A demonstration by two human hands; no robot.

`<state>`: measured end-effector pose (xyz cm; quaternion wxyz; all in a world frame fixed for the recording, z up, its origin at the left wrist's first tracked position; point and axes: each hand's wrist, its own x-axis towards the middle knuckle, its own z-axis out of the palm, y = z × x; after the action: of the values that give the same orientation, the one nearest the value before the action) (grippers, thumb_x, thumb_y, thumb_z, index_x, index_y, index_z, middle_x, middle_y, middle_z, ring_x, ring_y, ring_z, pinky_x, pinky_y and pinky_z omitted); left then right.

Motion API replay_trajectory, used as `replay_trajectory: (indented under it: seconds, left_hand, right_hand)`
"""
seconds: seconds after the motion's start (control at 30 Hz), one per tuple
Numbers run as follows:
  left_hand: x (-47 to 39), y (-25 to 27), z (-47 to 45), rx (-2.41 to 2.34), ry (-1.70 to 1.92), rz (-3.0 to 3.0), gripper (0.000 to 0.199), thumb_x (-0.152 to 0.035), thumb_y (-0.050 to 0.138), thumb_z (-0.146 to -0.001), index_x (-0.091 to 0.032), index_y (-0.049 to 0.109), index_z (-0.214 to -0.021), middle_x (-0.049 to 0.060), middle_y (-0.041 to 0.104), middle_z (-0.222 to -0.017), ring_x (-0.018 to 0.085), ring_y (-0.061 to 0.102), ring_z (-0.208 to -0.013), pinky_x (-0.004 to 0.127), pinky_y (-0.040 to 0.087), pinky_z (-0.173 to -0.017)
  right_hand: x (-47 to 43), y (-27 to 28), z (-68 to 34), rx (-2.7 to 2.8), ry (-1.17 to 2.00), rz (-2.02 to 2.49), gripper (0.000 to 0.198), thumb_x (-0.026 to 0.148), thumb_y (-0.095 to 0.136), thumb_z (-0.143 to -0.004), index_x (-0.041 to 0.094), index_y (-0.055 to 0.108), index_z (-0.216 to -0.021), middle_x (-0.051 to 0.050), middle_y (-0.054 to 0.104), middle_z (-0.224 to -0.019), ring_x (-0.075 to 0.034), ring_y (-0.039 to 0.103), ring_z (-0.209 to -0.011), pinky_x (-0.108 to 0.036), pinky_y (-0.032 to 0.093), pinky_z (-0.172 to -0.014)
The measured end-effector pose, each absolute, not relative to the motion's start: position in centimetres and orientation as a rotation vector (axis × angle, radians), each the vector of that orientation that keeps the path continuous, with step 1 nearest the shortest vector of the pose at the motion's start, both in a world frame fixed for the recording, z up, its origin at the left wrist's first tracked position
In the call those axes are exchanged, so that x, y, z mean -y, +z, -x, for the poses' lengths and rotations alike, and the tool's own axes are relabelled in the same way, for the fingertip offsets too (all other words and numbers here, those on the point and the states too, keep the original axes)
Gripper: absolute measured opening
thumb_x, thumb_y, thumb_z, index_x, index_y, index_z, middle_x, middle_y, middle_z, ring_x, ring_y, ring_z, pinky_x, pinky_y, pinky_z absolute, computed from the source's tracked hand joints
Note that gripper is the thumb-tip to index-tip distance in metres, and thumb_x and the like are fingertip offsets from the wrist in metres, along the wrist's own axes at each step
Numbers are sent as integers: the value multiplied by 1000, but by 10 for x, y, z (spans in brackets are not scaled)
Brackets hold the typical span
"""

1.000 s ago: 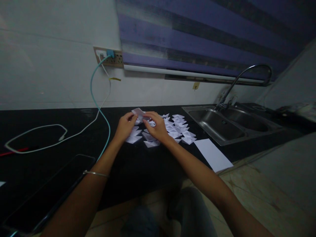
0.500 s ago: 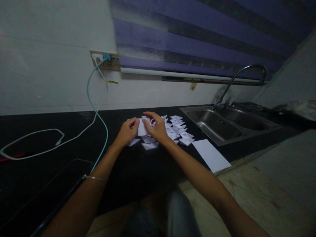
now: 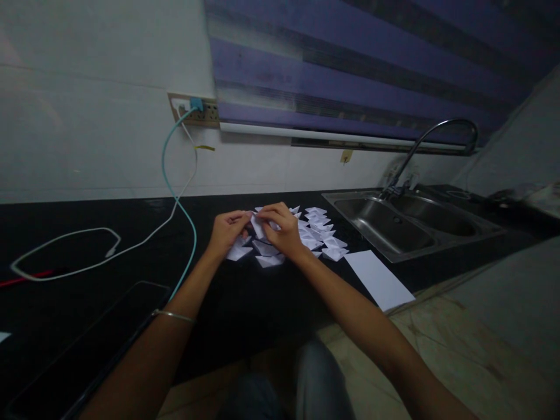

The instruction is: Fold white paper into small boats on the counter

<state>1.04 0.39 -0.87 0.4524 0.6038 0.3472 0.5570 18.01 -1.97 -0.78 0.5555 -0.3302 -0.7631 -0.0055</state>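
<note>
A small folded piece of white paper (image 3: 258, 227) is pinched between my two hands above the dark counter. My left hand (image 3: 228, 232) grips its left edge with thumb and fingertips. On the other side, my right hand (image 3: 280, 229) holds it with thumb and fingers closed; those fingers hide part of the sheet. Around and beneath the hands lie several folded paper boats (image 3: 269, 260), some partly covered by them. More paper boats (image 3: 318, 224) sit in rows right of my right hand.
A flat white sheet (image 3: 380, 279) lies near the counter's front edge. The steel double sink (image 3: 387, 230) with its tall faucet (image 3: 420, 143) is at the right. At left are a dark flat device (image 3: 91, 344), a white cable (image 3: 144, 233), a teal cable (image 3: 192, 227) and a red pen-like object (image 3: 30, 277).
The paper was held flat as a square facing me; now it is turned and looks narrower between my fingers. The right hand's fingers have drawn together. The view has shifted slightly.
</note>
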Motion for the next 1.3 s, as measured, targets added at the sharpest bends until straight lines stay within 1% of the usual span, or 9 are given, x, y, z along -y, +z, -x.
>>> replay_trajectory:
  seconds: [0.17, 0.3, 0.4, 0.6, 0.7, 0.87, 1.0, 1.13, 1.3]
  left_hand:
    - [4, -1, -10, -785, 1333, -1320, 34, -44, 84, -61, -13, 75, -73, 5, 70, -65, 14, 59, -53, 24, 45, -47]
    - [4, -2, -7, -695, 1259, -1232, 32, -38, 86, -61, -13, 76, -78, 6, 71, -70, 14, 63, -60, 22, 47, -52]
    - [1, -4, -4, -709, 1265, -1248, 31, -37, 85, -61, -13, 76, -79, 6, 71, -71, 12, 61, -58, 23, 47, -53]
    - [-6, -7, 0, -758, 1325, -1271, 27, -36, 82, -62, -13, 74, -73, 4, 67, -63, 11, 55, -48, 23, 43, -47]
    - [-7, -9, 2, -729, 1285, -1237, 23, -33, 81, -65, -14, 73, -73, 5, 68, -65, 11, 57, -51, 23, 45, -47]
    - [-8, -9, 4, -732, 1269, -1228, 20, -32, 79, -67, -15, 73, -76, 7, 71, -72, 16, 65, -61, 25, 50, -52]
    - [-6, -4, 4, -750, 1288, -1342, 16, -31, 77, -69, -16, 71, -69, 7, 69, -68, 17, 64, -58, 27, 50, -49]
    - [-3, 3, 5, -766, 1311, -1415, 17, -32, 77, -68, -16, 71, -65, 8, 69, -67, 17, 61, -56, 27, 49, -47]
    - [-1, 3, 6, -751, 1294, -1366, 28, -41, 78, -68, -14, 74, -71, 8, 69, -68, 15, 60, -56, 24, 47, -46]
  right_hand:
    - [16, -10, -185, 1887, -88, 694, 18, 18, 57, -89, 24, 70, -99, -8, 72, -100, -23, 63, -96, -46, 51, -86]
    - [15, -8, -189, 1959, -101, 671, 18, 17, 56, -89, 25, 71, -97, -8, 74, -102, -24, 65, -97, -49, 51, -88]
    - [16, -8, -188, 2021, -108, 670, 15, 19, 59, -88, 26, 72, -93, -7, 75, -103, -25, 64, -96, -49, 51, -87]
    - [15, -9, -186, 2075, -146, 629, 21, 16, 62, -86, 28, 74, -98, -4, 76, -107, -26, 62, -100, -50, 50, -87]
    - [12, -10, -188, 2072, -183, 620, 22, 16, 63, -86, 29, 75, -99, -3, 77, -107, -26, 62, -100, -49, 50, -87]
    - [9, -11, -190, 2087, -203, 648, 26, 15, 63, -84, 30, 75, -102, -1, 77, -107, -26, 61, -102, -49, 49, -88]
    - [9, -11, -193, 2097, -186, 650, 29, 15, 64, -82, 31, 75, -104, 0, 77, -108, -26, 61, -103, -49, 50, -88]
    - [9, -10, -193, 2117, -176, 642, 32, 14, 64, -82, 31, 75, -106, 2, 77, -110, -25, 61, -102, -48, 51, -89]
    - [8, -10, -193, 2103, -266, 577, 29, 11, 62, -84, 26, 75, -106, 0, 77, -109, -23, 61, -98, -43, 52, -86]
